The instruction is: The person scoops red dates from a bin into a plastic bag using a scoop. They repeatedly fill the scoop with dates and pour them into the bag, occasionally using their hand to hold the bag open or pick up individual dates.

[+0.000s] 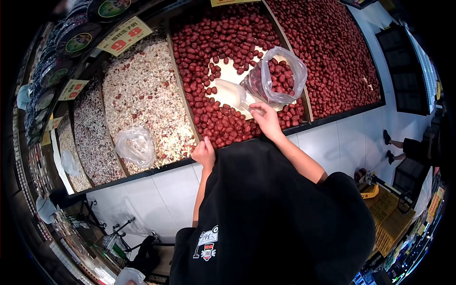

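Observation:
My right hand pinches the handle end of a clear plastic scoop, whose bowl lies over a bare pale patch of the bin floor. Just beyond that hand stands an open clear plastic bag, partly filled with red dates. More red dates surround the bare patch on the bin's near side. My left hand is closed at the bin's front edge, beside the divider. Whether its fingers grip the edge or something else is hidden.
Left of the divider is a bin of mixed pale grains with a crumpled clear bag on it. Another date bin lies to the right. Price signs stand behind. A shopping cart is at lower left; a person's legs show at right.

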### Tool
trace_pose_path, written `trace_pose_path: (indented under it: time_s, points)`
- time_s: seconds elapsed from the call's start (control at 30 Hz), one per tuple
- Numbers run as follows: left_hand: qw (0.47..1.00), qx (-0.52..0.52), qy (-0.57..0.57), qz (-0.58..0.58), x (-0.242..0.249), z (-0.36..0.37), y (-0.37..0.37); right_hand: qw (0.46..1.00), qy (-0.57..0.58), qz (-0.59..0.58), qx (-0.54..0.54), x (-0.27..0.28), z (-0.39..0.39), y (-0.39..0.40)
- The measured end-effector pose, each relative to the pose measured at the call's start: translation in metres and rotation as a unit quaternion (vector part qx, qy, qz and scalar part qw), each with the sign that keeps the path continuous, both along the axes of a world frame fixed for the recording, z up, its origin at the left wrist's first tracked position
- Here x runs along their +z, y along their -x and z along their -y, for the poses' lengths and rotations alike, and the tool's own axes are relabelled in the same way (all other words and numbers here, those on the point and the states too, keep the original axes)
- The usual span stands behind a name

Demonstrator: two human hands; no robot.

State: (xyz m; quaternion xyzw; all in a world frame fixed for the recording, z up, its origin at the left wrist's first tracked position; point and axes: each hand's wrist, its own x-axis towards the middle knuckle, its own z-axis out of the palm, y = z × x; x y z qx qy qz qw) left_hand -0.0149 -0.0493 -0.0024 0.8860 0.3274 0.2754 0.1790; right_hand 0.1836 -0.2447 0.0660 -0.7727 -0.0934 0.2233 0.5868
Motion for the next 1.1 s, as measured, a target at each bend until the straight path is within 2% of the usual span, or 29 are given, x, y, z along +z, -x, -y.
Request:
trace_pose_path:
  time_s: [0.07,0.27,0.57,0.67,0.87,1.0,1.1]
  points:
    - [1.0,-0.001,0.0,0.001,0.001,0.0,0.0,0.988,-0.108,-0.104,-0.022,-0.005,-0.005,0.003]
    - [1.0,0.0,0.008,0.001,0.006,0.001,-0.001,0.967,-0.133,-0.21,-0.056,-0.005,-0.005,-0.002]
    - [1.0,0.006,-0.005,-0.006,0.007,0.002,-0.002,0.928,-0.217,-0.288,-0.089,-0.001,0.003,-0.01]
    - [1.0,0.004,0.014,0.007,0.007,0.002,-0.002,0.918,-0.245,-0.298,-0.095,0.01,0.004,-0.01]
    - [1.0,-0.004,0.012,0.003,0.007,0.002,0.0,0.913,-0.292,-0.264,-0.11,0.078,0.021,-0.008]
    - [1.0,0.002,0.025,0.004,0.011,0.004,0.0,0.912,-0.332,-0.187,-0.15,0.119,0.042,-0.011]
    - [0.998,0.028,0.052,0.008,0.011,0.005,0.0,0.913,-0.321,-0.143,-0.209,0.138,0.061,-0.015]
